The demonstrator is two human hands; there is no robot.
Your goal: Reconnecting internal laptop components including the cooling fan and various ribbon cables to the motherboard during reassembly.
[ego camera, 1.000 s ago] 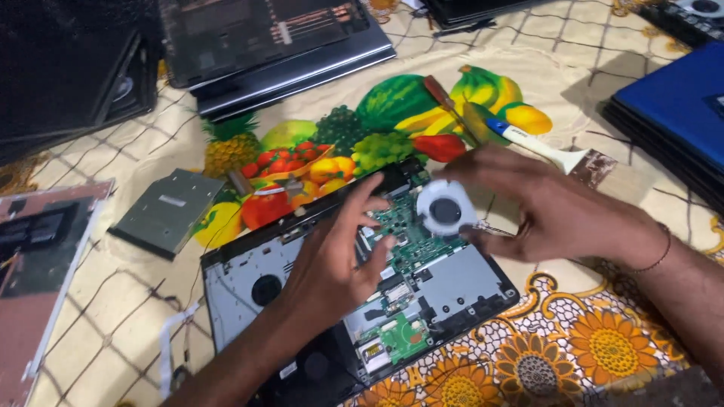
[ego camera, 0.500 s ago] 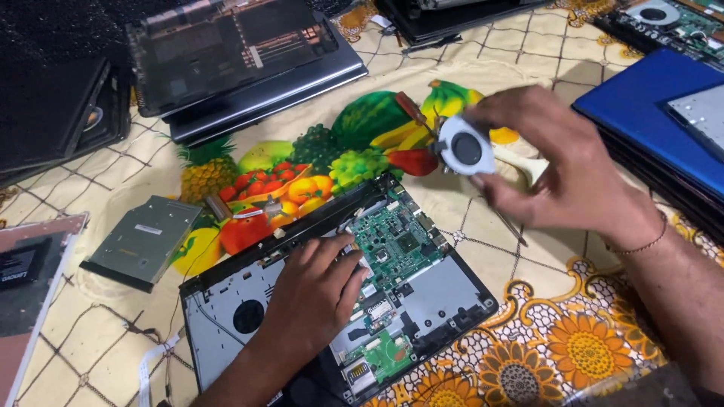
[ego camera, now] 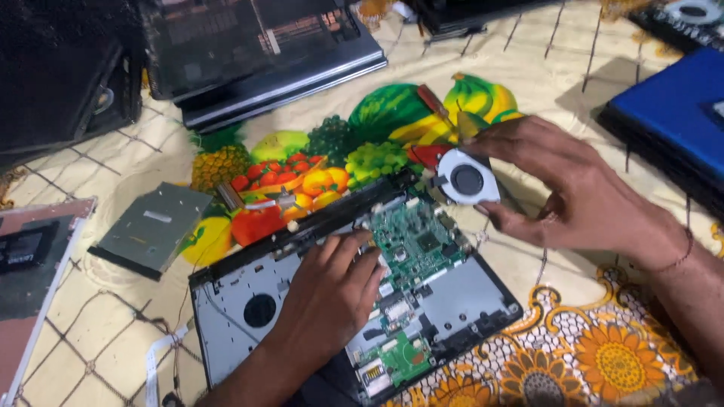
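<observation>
An opened laptop base (ego camera: 467, 298) with a green circuit board (ego camera: 413, 243) lies on a fruit-print cloth. My left hand (ego camera: 332, 294) rests flat on the base, fingers touching the board's left edge. My right hand (ego camera: 562, 188) holds a small round cooling fan (ego camera: 467, 179), white-rimmed with a dark hub, lifted just above the base's far right corner. A red-handled screwdriver (ego camera: 436, 103) lies on the cloth behind the fan.
A grey optical drive (ego camera: 153, 228) lies left of the base. Dark laptop shells (ego camera: 264, 53) sit at the back, a blue one (ego camera: 671, 113) at the right, and a pink-edged panel (ego camera: 34, 271) at the far left. A white ribbon cable (ego camera: 154, 362) lies near the front.
My right hand lifted the fan off the board, raised it toward the fruit print, then brought it slightly lower and nearer. My left hand stayed pressed on the base.
</observation>
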